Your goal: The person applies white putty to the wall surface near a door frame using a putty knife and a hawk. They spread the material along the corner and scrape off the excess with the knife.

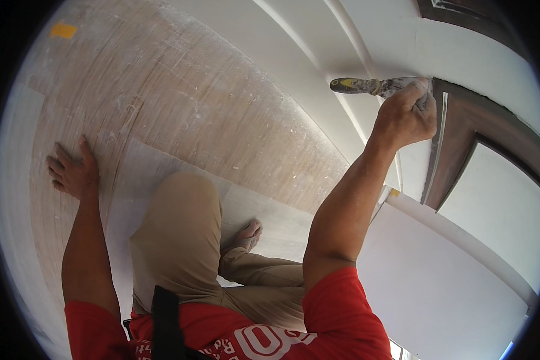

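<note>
At the brown frame [462,129], right hand [411,113] closed on the blade end of the putty knife [357,86], handle pointing left. Left hand [75,173] spread on the wood-grain floor [204,114], which extends past the fingertips to the white wall [276,51].

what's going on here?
A person's right hand grips a putty knife near its blade end, handle pointing left, beside the corner of a brown frame. Whether the blade touches the frame isn't clear. The left hand is spread on the dusty wood-look floor, holding nothing.
</note>
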`<state>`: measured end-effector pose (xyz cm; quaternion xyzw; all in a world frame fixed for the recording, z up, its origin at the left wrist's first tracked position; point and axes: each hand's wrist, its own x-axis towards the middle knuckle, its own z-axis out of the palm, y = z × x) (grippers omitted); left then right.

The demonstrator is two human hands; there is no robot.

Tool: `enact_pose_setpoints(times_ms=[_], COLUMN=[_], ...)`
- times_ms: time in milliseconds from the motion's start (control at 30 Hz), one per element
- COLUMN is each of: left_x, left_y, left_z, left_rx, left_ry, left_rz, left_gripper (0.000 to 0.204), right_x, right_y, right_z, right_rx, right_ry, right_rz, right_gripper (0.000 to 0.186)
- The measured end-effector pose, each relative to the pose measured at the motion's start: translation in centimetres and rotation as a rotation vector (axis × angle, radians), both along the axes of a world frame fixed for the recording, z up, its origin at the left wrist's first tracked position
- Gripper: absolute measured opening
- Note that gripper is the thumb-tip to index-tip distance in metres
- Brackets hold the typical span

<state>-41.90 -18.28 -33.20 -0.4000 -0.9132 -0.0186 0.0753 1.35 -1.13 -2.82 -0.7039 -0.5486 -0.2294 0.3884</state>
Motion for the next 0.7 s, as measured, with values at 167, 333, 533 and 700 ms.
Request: enact_pose_setpoints(times_ms=[167,333,533,700], left_x=[0.0,0.3,-0.8,-0.1], left_y=[0.2,0.3,-0.5,-0.1], left_z=[-0.3,-0.2,-1.2,-0.3], left_rx=[-0.040,-0.048,-0.006,-0.007], left_ry=[-0.002,-0.012,0.030,-0.049], left_rz=[0.003,0.026,-0.021,0.007], left_gripper=[0.087,0.086,0.084,0.086], right_x=[0.9,1.9,1.8,0.8], right_y=[0.3,0.3,-1.9,-1.5], right_z=[-0.4,-0.5,-0.7,-0.5], right_rx=[0.036,0.056,0.135,0.033], right_ry=[-0.042,-0.097,0.171,-0.023], right_rz=[0.035,0.038,-0.033,-0.060], right_gripper=[0.036,0.032,0.031,0.032])
